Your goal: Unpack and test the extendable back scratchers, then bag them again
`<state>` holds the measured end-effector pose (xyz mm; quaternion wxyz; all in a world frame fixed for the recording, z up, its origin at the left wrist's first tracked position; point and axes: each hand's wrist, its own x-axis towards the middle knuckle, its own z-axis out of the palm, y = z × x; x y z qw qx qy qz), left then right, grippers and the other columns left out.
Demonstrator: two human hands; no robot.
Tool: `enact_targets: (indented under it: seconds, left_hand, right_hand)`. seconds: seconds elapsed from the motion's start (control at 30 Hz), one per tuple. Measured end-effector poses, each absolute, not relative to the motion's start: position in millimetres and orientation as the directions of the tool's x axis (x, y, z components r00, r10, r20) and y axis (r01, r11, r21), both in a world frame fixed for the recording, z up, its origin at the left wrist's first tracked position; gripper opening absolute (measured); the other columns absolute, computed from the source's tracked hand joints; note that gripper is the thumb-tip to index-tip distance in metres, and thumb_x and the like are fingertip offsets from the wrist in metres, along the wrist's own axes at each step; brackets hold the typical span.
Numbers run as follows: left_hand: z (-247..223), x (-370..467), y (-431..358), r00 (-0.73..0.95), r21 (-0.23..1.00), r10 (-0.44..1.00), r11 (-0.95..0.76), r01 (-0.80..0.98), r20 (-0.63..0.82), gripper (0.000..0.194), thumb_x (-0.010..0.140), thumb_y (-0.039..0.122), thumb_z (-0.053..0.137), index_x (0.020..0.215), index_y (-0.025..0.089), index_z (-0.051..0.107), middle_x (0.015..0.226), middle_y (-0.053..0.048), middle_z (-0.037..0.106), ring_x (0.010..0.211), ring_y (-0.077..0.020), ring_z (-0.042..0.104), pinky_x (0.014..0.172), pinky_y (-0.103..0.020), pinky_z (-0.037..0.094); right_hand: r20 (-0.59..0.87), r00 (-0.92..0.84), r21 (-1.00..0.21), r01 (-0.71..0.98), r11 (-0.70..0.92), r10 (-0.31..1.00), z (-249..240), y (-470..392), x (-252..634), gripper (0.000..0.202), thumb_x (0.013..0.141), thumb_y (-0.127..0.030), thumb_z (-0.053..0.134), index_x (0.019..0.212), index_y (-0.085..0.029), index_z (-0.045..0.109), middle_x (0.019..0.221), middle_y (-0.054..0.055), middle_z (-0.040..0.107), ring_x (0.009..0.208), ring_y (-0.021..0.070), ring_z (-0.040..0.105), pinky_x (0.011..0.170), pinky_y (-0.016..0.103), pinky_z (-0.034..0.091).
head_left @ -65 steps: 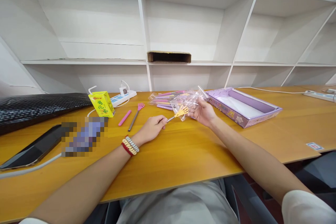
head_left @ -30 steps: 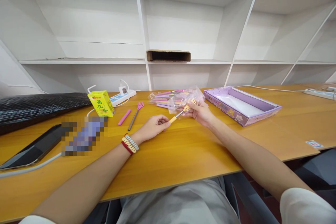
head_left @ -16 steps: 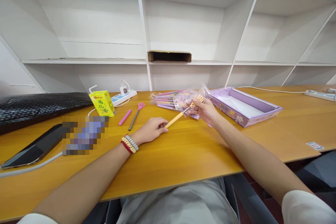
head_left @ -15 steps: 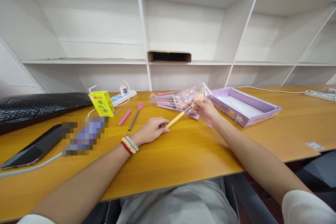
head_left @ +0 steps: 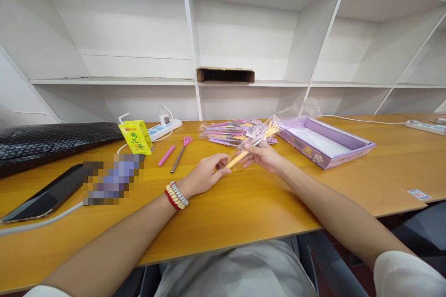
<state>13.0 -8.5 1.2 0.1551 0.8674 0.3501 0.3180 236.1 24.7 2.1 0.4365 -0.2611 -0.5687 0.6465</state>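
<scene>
A yellow back scratcher (head_left: 237, 158) with a claw-shaped head slants between my hands, its upper part inside a clear plastic bag (head_left: 259, 133). My left hand (head_left: 206, 175) pinches the lower end of the handle. Further up, my right hand (head_left: 264, 156) is closed around the scratcher's middle and the bag's film. Behind them lies a pile of wrapped back scratchers (head_left: 228, 131) in pink, purple and yellow. To the left of my left hand rest a pink back scratcher (head_left: 180, 155) with a bare metal rod and a separate pink handle (head_left: 166, 155).
An open purple box (head_left: 325, 160) stands at the right. On the left are a yellow drink carton (head_left: 136, 137), a power strip (head_left: 163, 130), a phone (head_left: 47, 195) and a blurred-out item. White shelves (head_left: 244, 32) rise behind the table, holding a cardboard box (head_left: 225, 75).
My right hand has slid down from near the claw head to the scratcher's middle. The bunched bag now stretches along the scratcher and past its head to the upper right.
</scene>
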Motion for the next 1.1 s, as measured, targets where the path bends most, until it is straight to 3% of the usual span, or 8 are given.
enact_targets:
  seconds: [0.2, 0.37, 0.5, 0.73, 0.87, 1.1]
  left_hand:
    - [-2.7, 15.4, -10.1, 0.476, 0.551, 0.739, -0.674, 0.493, 0.477, 0.039, 0.084, 0.038, 0.052, 0.116, 0.020, 0.041, 0.077, 0.001, 0.061, 0.070, -0.0128, 0.056, 0.067, -0.025, 0.044]
    - [-1.1, 17.5, -11.3, 0.502, 0.489, 0.725, -0.689, 0.535, 0.472, 0.037, 0.085, 0.040, 0.049, 0.117, 0.021, 0.045, 0.081, 0.000, 0.061, 0.070, -0.0133, 0.056, 0.067, -0.026, 0.044]
    - [-0.8, 18.6, -11.2, 0.529, 0.401, 0.695, -0.716, 0.571, 0.487, 0.037, 0.083, 0.044, 0.051, 0.112, 0.021, 0.051, 0.096, -0.004, 0.062, 0.078, -0.0154, 0.056, 0.070, -0.028, 0.044]
    - [-0.4, 17.1, -12.5, 0.577, 0.365, 0.689, -0.723, 0.586, 0.438, 0.051, 0.082, 0.045, 0.053, 0.127, 0.024, 0.040, 0.090, -0.002, 0.061, 0.076, -0.0153, 0.058, 0.070, -0.028, 0.045]
    - [3.5, 17.9, -15.7, 0.668, 0.235, 0.610, -0.788, 0.569, 0.426, 0.069, 0.075, 0.054, 0.057, 0.132, 0.023, 0.034, 0.099, -0.005, 0.060, 0.088, -0.0195, 0.058, 0.077, -0.032, 0.045]
    - [7.2, 21.6, -24.0, 0.762, -0.010, 0.482, -0.843, 0.538, 0.433, 0.059, 0.077, 0.056, 0.053, 0.123, 0.019, 0.047, 0.095, -0.007, 0.059, 0.083, -0.0198, 0.055, 0.076, -0.034, 0.043]
  right_hand:
    - [0.137, -0.525, -0.974, -0.224, 0.019, 0.840, -2.0, 18.1, 230.4, 0.026, 0.073, -0.034, 0.068, 0.086, -0.012, 0.062, 0.078, 0.009, 0.069, 0.071, 0.0216, 0.068, 0.056, 0.032, 0.057]
    - [0.164, -0.588, -0.986, -0.134, 0.104, 0.792, 2.5, 8.5, 223.6, 0.036, 0.072, -0.038, 0.067, 0.098, -0.012, 0.063, 0.087, 0.010, 0.069, 0.073, 0.0191, 0.067, 0.057, 0.029, 0.056]
    - [0.124, -0.624, -0.991, -0.032, 0.133, 0.772, 2.8, 7.8, 222.6, 0.037, 0.072, -0.041, 0.067, 0.094, -0.011, 0.065, 0.080, 0.009, 0.068, 0.069, 0.0174, 0.066, 0.057, 0.028, 0.055]
    - [0.005, -0.686, -0.995, 0.066, 0.070, 0.728, -5.1, 10.2, 219.1, 0.035, 0.071, -0.043, 0.067, 0.086, -0.012, 0.064, 0.073, 0.006, 0.067, 0.065, 0.0149, 0.065, 0.057, 0.025, 0.053]
    - [-0.072, -0.754, -0.988, 0.142, 0.056, 0.653, -7.0, 11.5, 220.2, 0.028, 0.072, -0.038, 0.067, 0.082, -0.011, 0.064, 0.072, 0.004, 0.067, 0.058, 0.0101, 0.062, 0.055, 0.021, 0.050]
    - [-0.207, -0.816, -0.969, 0.246, 0.001, 0.540, -2.2, 11.6, 224.7, 0.023, 0.073, -0.031, 0.062, 0.076, -0.008, 0.065, 0.051, 0.002, 0.061, 0.043, 0.0089, 0.055, 0.039, 0.016, 0.037]
